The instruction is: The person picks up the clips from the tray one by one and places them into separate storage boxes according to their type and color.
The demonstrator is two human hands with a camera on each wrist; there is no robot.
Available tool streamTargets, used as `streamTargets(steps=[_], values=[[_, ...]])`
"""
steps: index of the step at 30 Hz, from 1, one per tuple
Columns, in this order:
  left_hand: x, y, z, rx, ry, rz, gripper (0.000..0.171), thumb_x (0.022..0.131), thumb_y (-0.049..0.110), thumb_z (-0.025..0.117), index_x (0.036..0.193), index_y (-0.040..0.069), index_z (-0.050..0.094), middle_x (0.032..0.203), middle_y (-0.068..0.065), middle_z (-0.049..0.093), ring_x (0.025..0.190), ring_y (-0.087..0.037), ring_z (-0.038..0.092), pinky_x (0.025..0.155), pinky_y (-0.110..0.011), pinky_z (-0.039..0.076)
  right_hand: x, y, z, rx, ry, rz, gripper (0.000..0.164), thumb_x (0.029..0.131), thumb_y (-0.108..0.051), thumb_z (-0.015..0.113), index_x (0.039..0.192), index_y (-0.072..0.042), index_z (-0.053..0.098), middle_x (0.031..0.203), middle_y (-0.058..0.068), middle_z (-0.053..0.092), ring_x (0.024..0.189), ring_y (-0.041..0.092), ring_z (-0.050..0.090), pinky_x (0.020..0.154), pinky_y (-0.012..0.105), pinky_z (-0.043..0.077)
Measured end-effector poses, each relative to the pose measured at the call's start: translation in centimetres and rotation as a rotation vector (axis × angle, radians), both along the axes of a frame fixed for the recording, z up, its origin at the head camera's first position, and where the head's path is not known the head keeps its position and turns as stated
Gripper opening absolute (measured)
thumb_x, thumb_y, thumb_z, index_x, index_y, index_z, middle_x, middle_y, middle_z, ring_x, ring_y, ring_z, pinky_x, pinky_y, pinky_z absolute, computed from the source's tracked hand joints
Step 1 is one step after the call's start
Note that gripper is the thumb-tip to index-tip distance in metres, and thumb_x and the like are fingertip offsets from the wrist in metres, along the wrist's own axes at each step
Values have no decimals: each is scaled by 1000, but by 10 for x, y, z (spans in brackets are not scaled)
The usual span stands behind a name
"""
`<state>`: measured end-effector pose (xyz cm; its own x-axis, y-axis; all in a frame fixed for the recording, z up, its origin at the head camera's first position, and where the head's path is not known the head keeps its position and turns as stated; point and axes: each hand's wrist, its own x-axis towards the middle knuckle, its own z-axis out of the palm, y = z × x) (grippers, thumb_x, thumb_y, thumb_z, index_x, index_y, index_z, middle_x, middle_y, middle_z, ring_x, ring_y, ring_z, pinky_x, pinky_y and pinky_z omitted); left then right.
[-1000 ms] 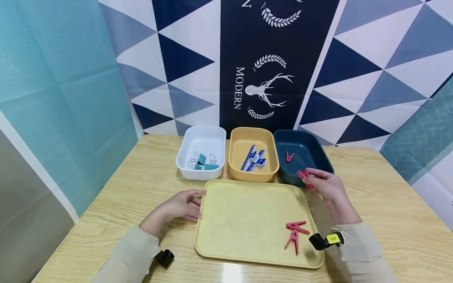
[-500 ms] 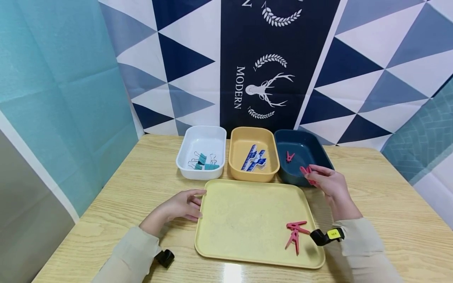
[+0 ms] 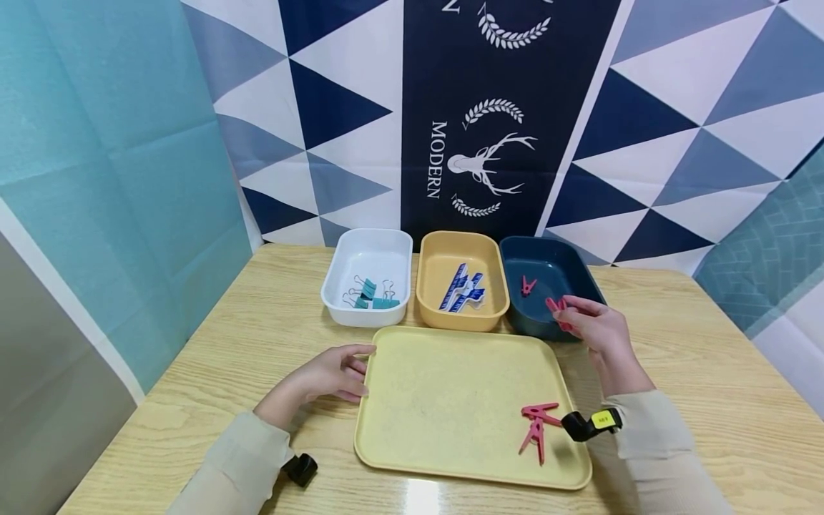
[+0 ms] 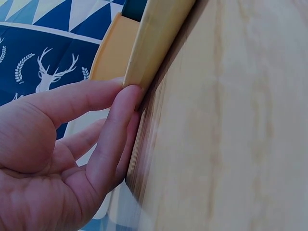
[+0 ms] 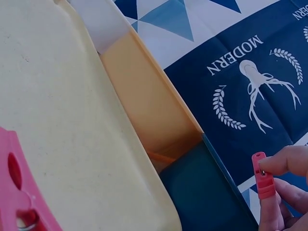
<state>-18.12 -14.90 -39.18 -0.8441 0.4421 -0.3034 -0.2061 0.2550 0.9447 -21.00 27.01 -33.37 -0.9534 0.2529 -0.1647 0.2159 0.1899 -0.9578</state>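
My right hand point(image 3: 601, 330) pinches a small red clothespin point(image 3: 557, 309) between thumb and fingertips, over the near right part of the dark teal bin point(image 3: 582, 275). In the right wrist view the held clothespin point(image 5: 262, 175) stands upright, its metal spring showing. Another red clothespin point(image 3: 528, 286) lies inside that bin. My left hand point(image 3: 331, 373) holds the left rim of the yellow tray point(image 3: 450, 465); in the left wrist view the fingertips point(image 4: 130, 91) meet right at the tray's edge. Two red clothespins point(image 3: 536, 435) lie touching on the tray's right side.
Left of the teal bin stand an orange bin point(image 3: 428, 315) with blue-and-white clips point(image 3: 460, 290) and a white bin point(image 3: 335, 307) with teal binder clips point(image 3: 385, 303). All three line up behind the tray on the wooden table point(image 3: 257, 322), before a patterned curtain point(image 3: 347, 107).
My right hand has shifted slightly up and rightward with the clothespin, still over the teal bin's near side. My left hand and the tray have stayed put.
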Motion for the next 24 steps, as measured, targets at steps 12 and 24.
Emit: streamTargets(steps=[12, 24], values=[[-1, 0, -1, -1, -2, 5, 74, 76, -10, 69, 141, 3, 37, 106, -18, 48, 86, -23, 55, 71, -37, 58, -7, -3, 2, -29, -11, -32, 56, 84, -15, 70, 133, 1, 48, 90, -8, 55, 74, 3, 59, 73, 15, 52], [0, 0, 0, -14, -5, 11, 74, 76, -10, 69, 141, 3, 38, 106, -18, 47, 86, -23, 54, 71, -37, 58, -13, -4, 4, -20, -12, -61, 55, 84, -15, 70, 133, 0, 48, 95, -5, 54, 76, 2, 58, 73, 14, 51]])
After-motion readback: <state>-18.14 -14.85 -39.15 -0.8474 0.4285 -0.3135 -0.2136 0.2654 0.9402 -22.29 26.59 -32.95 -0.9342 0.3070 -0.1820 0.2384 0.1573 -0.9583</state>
